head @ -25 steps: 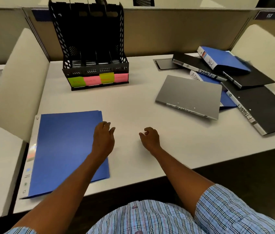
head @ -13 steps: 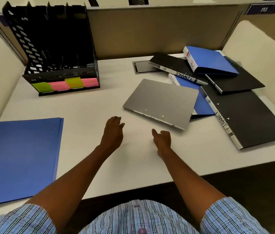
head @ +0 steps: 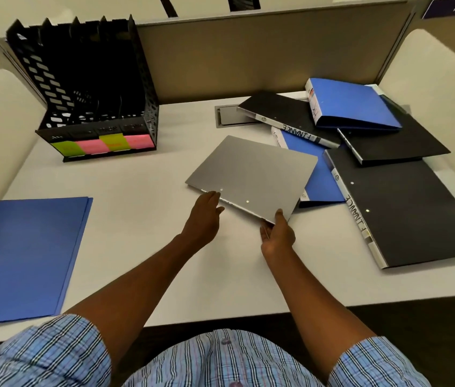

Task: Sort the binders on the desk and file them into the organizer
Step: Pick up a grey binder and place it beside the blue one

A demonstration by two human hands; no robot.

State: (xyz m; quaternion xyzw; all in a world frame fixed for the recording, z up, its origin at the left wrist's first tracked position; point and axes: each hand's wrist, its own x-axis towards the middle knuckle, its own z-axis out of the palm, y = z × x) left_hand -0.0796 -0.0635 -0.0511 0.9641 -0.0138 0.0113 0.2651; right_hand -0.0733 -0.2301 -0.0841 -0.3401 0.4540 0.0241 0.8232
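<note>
Head view | grey binder [head: 251, 174] lay at desk [head: 142, 233] centre, 4 o'clock of black organizer [head: 89, 88] | right hand [head: 278, 233] pinched its near corner | left hand [head: 205, 216], fingers straight, touched its spine edge

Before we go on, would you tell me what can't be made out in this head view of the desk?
Head view only:
- Spine label of the grey binder: edge-on, partly behind the left hand.
- Fingers of the right hand beneath that binder's corner: hidden by its cover.
- Writing on the sticky notes of the organizer: too small, blurred.
- The blue folder: cut off by the left edge.
</note>
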